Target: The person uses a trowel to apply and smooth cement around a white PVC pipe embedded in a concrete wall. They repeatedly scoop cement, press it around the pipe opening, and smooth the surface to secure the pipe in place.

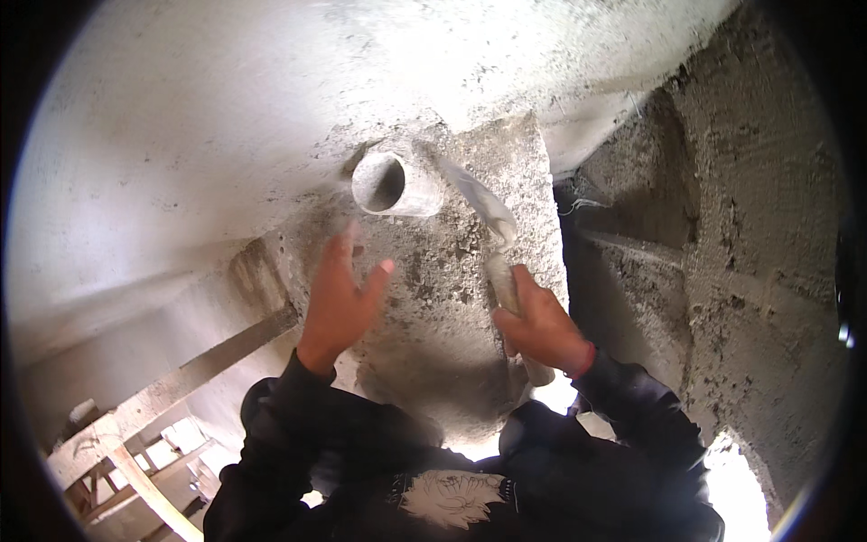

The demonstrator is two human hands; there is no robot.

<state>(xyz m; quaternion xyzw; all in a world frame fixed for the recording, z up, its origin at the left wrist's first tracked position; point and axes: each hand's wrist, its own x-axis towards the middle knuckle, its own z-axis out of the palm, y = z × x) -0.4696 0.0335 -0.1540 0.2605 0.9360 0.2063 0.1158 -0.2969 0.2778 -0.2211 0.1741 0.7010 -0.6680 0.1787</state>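
Trowel (493, 217): clasped in R grip (542, 319), far end nr pipe (418, 190)
L grip (339, 303): empty, spread, nr pipe
Qty: 1 trowel, 1 pipe

Lighting's super uneven here. The pale wall (208, 117) blows out to near white at top center, while the rough wall (768, 208) on the right sits way dimmer. There's harsh glare at bottom right too. Left hand (339, 303) and trowel (477, 197) look kinda motion-smeared. Fisheye bends straight edges, and the corners go black.
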